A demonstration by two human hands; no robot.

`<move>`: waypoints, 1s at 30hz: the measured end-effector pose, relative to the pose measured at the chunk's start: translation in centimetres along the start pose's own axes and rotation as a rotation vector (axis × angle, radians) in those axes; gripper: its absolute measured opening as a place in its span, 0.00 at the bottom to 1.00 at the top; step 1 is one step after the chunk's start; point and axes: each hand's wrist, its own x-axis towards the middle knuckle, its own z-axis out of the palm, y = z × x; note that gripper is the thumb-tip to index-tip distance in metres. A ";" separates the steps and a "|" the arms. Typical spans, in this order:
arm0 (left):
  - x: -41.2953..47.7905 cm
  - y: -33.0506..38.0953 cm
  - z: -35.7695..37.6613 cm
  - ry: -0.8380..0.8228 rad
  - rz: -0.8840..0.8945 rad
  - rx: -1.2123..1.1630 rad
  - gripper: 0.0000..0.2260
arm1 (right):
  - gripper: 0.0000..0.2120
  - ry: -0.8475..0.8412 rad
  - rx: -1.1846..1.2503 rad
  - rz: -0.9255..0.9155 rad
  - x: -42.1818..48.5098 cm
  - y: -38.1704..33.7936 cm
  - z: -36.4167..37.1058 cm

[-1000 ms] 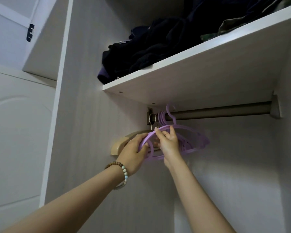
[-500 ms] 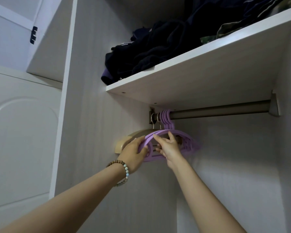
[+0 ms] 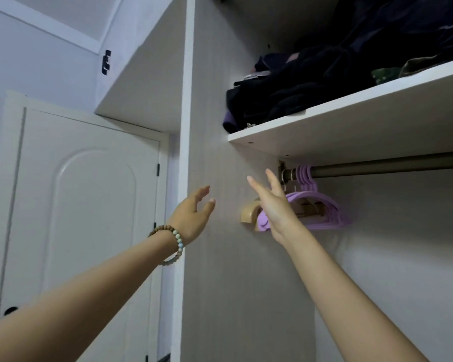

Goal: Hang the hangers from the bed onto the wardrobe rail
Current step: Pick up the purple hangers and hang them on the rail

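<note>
The purple hangers [image 3: 324,207] hung bunched at the left end of the rail [image 3: 390,167], right of frame centre, under the shelf [image 3: 351,113]; the right hand [image 3: 272,205] was in front of them, fingers straight and spread, holding nothing; the left hand [image 3: 194,212], at centre, wearing a bracelet [image 3: 177,244], was loosely curled, fingers apart, empty; dark clothes [image 3: 311,82] lay on the shelf.

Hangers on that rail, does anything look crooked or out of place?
Nothing broken. The purple hangers hang bunched at the left end of the rail; only the dark clothes heaped on the shelf look untidy.
</note>
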 end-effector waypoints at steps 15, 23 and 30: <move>-22.9 -15.0 -34.6 0.215 -0.443 0.356 0.26 | 0.36 -0.634 -0.240 0.021 -15.8 2.8 33.9; -44.3 -23.3 -48.7 0.218 -0.897 0.478 0.28 | 0.40 -1.060 -0.280 0.154 -32.9 8.6 53.6; -64.4 -29.0 -54.2 0.262 -1.287 0.446 0.29 | 0.40 -1.389 -0.320 0.253 -51.0 14.7 64.7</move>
